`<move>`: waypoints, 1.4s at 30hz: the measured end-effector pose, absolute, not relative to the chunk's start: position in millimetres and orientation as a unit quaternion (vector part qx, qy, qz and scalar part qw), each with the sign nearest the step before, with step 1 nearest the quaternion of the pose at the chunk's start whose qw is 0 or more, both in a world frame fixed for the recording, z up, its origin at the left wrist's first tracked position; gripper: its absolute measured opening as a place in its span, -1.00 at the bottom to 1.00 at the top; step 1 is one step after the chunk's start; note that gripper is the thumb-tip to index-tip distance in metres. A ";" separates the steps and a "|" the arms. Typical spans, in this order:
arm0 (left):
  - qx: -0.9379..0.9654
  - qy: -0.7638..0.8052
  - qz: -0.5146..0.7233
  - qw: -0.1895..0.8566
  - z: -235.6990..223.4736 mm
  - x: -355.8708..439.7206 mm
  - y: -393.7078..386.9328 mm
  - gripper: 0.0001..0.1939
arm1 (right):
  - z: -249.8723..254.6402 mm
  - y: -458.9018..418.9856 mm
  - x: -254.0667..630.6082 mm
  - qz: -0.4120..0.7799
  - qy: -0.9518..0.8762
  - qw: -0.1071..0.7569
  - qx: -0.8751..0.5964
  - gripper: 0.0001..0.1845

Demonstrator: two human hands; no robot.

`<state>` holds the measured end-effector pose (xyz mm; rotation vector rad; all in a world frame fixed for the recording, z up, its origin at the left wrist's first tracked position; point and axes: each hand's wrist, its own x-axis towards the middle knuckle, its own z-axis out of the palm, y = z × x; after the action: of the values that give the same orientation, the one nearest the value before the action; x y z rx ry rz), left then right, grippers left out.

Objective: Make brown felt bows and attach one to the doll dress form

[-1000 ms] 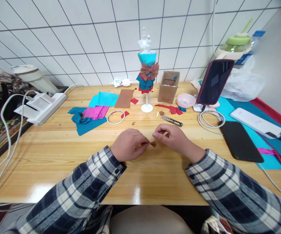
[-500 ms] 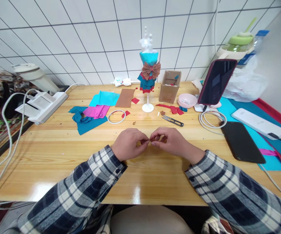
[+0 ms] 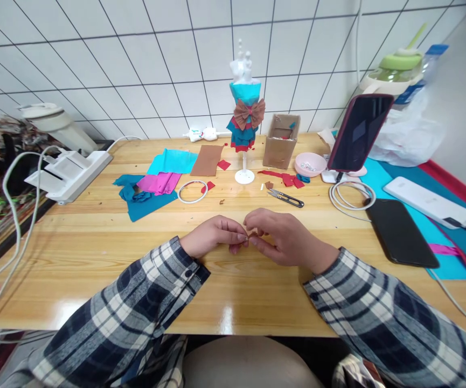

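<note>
Both my hands meet over the middle of the wooden table (image 3: 95, 253). My left hand (image 3: 212, 240) and my right hand (image 3: 281, 237) each pinch a tiny brown fabric piece (image 3: 251, 235) between their fingertips; most of it is hidden by the fingers. Behind them stands a small white mannequin (image 3: 244, 108) in a teal and red dress with a brown bow. Thread snips (image 3: 286, 199) lie just beyond my right hand.
Teal, magenta and brown fabric pieces (image 3: 164, 180) and a white ring (image 3: 192, 192) lie at left centre. A cardboard box (image 3: 281, 141), pink bowl (image 3: 310, 164), propped phone (image 3: 357, 132), flat black phone (image 3: 401, 233), coiled cable (image 3: 349, 195) and white power bank (image 3: 426, 202) fill the right. A white device (image 3: 71, 172) sits left.
My hands have come together: the right hand moved left to meet the left, and the brown piece, visible between them a second ago, is now mostly hidden by the fingertips.
</note>
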<state>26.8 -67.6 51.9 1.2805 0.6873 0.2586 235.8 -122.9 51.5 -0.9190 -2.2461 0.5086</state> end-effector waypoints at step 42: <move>0.474 0.320 0.140 0.808 45.5 24.2 -61.0 -0.86 | 41.2 -122.7 229.1 0.245 -0.790 0.396 -0.398 -0.53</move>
<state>24.2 -61.0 45.5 1.0138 0.6849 0.2990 229.1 -122.7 41.2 -1.0087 -2.0028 0.6214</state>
